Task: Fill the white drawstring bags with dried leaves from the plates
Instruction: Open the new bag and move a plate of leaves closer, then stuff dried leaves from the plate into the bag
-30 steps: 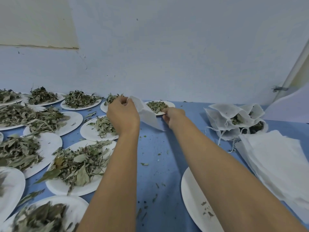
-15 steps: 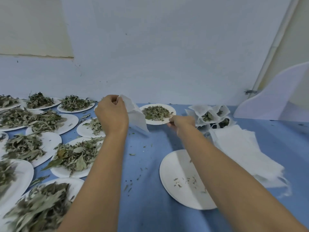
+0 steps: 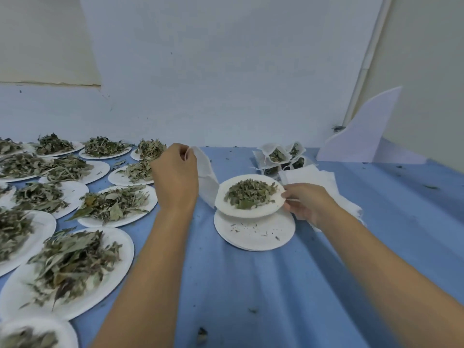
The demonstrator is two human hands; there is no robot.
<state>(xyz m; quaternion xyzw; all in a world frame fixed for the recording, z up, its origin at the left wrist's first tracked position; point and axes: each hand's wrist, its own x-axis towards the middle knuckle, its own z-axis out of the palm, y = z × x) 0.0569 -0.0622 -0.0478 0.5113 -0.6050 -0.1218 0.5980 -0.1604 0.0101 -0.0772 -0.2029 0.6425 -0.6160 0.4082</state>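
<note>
the left hand (image 3: 175, 179) is up off the table, its fingers (image 3: 184, 153) curled and pinching the top edge of a white drawstring bag (image 3: 207, 182), which hangs limp below and just to the right of them. the right hand (image 3: 305, 202) pinches the right rim of a plate (image 3: 251, 214), thumb on top and the other fingers curled underneath. that plate is tilted and lifted, a heap of dried leaves (image 3: 248, 193) on it, its far edge close beside the hanging bag. right beneath it lies a stack of emptied plates (image 3: 253, 237) with only crumbs on top. behind the right fingers sits a pile of flat unfilled bags (image 3: 324, 179), and past that a cluster of filled bags (image 3: 277, 156). left of the left hand, many leaf-heaped plates (image 3: 110, 204) cover the blue cloth (image 3: 276, 285).
</note>
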